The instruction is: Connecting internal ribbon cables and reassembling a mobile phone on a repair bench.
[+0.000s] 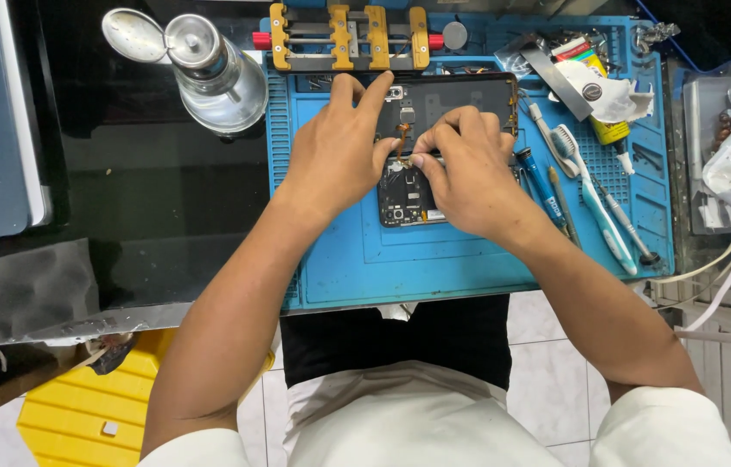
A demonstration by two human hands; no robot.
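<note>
**Pinching a flex cable over an opened phone**

Working close together, both hands meet above a black opened smartphone with exposed circuit board [407,197], which lies on a blue silicone repair mat [434,259] on the dark glass tabletop [158,199]. The left hand [335,151] has its fingers spread across the phone's upper part, the thumb near a thin orange flex cable [402,137]. The right hand [467,164] is curled, thumb and forefinger pressed together at the cable's lower end. Beyond the hands sits a yellow and grey metal clamp fixture [348,39]. Left of the left hand stands a clear glass dispenser bottle with a metal top [218,78]. Right of the right hand lie a white and blue toothbrush [590,199] and a blue-handled screwdriver [542,186].
</note>
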